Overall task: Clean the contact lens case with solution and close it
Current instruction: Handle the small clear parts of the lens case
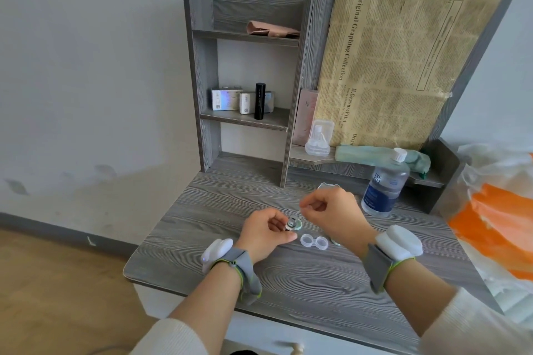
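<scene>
At a grey desk (288, 282), a person works on a contact lens case, wrists strapped with white sensor bands. The left hand (265, 229) hovers just above the desktop, palm turned inward, fingers curled, pinching a small round pale-green cap (294, 224) at its edge. Just below and to the right, the clear case (314, 241) lies flat on the desk near the front, both wells uncovered, touched by neither hand. The right hand (331, 210) is raised slightly higher, knuckles up, thumb and forefinger pinching a thin clear stick (297, 214) whose lower end meets the cap. The solution bottle (385, 184) stands upright, well apart at the right, its white top on.

The step in hand appears to be cleaning the cap rather than the wells; whether solution has gone into the case cannot be told. Next, the cap would need to be lined up squarely over a well and twisted on.
</scene>
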The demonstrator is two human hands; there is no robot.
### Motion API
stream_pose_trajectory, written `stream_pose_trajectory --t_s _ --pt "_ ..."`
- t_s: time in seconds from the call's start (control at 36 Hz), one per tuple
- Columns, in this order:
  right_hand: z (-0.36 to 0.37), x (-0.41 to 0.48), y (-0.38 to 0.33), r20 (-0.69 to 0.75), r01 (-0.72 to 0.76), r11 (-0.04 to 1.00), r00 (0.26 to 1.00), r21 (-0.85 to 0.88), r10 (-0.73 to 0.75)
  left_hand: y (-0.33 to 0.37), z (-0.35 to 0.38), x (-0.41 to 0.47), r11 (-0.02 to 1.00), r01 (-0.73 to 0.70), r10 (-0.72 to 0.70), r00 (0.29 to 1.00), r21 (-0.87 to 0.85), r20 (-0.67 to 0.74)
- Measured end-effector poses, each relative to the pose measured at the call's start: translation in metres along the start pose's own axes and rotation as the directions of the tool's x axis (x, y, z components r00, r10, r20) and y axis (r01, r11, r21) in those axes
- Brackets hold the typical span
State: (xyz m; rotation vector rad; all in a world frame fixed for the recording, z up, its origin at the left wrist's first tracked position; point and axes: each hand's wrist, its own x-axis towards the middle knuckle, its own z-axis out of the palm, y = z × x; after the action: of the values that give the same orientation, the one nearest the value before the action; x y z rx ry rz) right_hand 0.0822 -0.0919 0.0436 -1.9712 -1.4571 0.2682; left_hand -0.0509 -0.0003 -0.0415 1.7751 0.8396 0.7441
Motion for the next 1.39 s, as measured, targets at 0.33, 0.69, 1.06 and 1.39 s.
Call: stream_pose_trajectory --t_s 0.33,0.69,1.06,1.39 --pt "0.007 0.001 -0.001 0.038 0.107 0.970 0.994 -0.219 -0.101 0.002 0.000 -0.002 1.000 -0.006 0.006 1.000 0.003 0.006" --pt "0.016 0.003 -0.005 0.143 0.235 0.883 0.971 -0.406 -0.193 0.003 -0.001 -0.002 1.000 -0.018 0.018 1.000 0.004 0.010" --pt "0.017 0.003 -0.006 0.109 0.154 0.941 0.986 -0.300 -0.127 0.003 -0.002 -0.002 1.000 -0.003 0.003 1.000 0.006 0.016" --pt "0.008 0.007 -0.001 0.092 -0.073 0.997 0.993 -0.002 0.073 0.003 -0.001 -0.003 1.000 -0.009 0.009 1.000 -0.007 0.013"
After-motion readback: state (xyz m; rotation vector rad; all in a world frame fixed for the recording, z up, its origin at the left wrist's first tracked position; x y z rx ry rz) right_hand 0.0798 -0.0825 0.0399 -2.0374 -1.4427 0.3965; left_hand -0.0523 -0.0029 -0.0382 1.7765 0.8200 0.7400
